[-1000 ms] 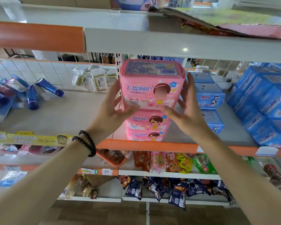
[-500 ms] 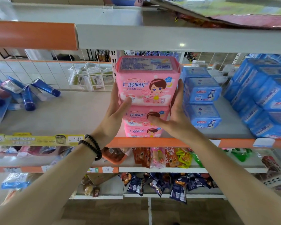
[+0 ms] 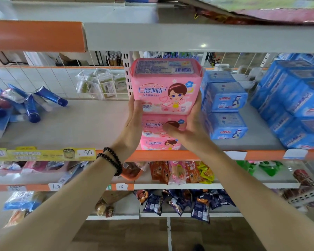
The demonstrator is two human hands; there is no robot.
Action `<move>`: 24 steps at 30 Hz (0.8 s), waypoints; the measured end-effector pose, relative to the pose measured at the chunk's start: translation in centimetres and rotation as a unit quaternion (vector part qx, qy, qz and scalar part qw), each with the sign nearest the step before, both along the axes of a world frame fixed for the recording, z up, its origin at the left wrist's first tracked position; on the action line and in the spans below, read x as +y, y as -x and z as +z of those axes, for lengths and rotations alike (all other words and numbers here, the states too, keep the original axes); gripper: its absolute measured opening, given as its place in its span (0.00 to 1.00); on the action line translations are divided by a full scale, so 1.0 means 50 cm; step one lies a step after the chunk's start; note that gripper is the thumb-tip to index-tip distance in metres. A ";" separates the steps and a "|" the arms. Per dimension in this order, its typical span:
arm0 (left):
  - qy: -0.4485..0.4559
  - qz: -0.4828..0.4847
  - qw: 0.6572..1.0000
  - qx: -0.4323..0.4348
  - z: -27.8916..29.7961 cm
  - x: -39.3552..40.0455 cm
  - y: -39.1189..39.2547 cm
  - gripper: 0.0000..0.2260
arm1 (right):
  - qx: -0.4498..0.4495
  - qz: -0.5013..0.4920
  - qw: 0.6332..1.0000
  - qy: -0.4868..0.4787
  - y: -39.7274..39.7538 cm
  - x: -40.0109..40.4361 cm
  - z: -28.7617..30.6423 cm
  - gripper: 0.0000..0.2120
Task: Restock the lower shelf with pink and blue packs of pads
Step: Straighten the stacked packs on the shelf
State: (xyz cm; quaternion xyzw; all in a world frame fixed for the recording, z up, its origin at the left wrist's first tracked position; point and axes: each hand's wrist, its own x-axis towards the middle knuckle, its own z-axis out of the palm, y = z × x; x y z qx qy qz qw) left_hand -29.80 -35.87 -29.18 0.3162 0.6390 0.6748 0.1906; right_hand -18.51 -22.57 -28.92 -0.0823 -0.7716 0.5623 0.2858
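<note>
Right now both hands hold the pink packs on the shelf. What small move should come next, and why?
Probably square up the pink stack, then let go. The top pink pack already sits on two pink packs, and the left hand and right hand press its sides. The blue packs stand close on the right, so a small push should be enough.
</note>
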 end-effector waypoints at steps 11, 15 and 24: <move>-0.051 0.016 0.992 0.113 0.022 -0.027 0.029 0.19 | -0.003 -0.035 0.998 -0.056 -0.028 0.049 0.042 0.34; -0.022 0.029 0.988 0.152 0.047 -0.025 0.053 0.17 | -0.011 -0.044 0.996 -0.076 -0.009 0.065 0.059 0.26; 0.006 0.027 0.985 0.170 0.092 0.012 0.115 0.12 | 0.011 -0.086 0.989 -0.119 0.065 0.103 0.087 0.21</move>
